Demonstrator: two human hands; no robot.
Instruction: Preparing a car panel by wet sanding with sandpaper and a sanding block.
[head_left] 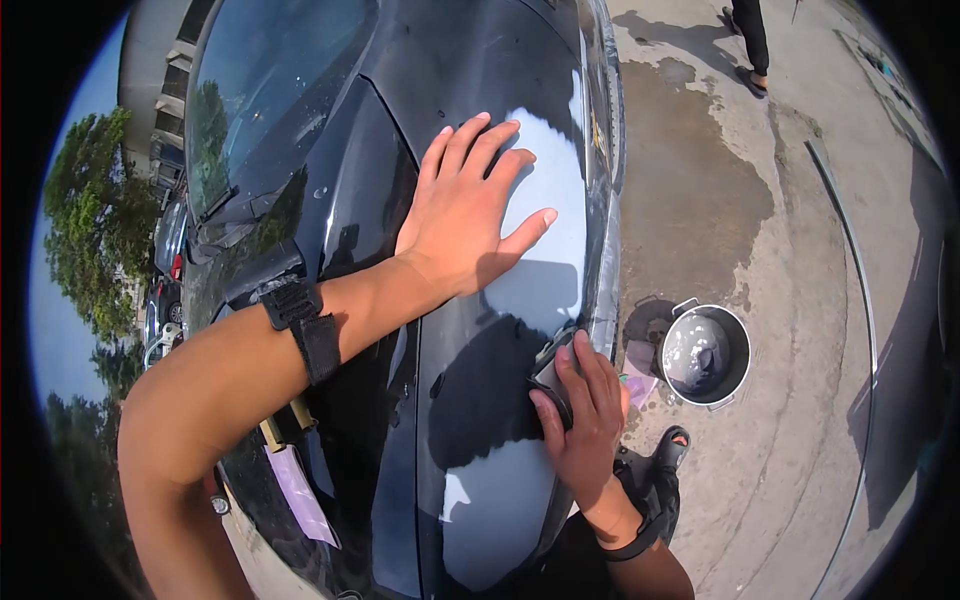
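Sunlit concrete yard [740,480] beside a glossy black car [365,190]

A brownish wet patch [690,200] darkens the concrete near the car, whose long side panel [480,390] shows two pale patches [548,200] with ragged edges. On the concrete stands a metal pot [741,350] with cloudy liquid [690,350]. The left hand [460,210] lies flat by the upper pale patch, fingers spread wide. The right hand [585,430] has its fingers curled around a small dark block [551,383], against the panel between the patches.

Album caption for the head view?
Left fingers spread on a black, pale-patched car panel; right fingers grip a small dark rectangular block.
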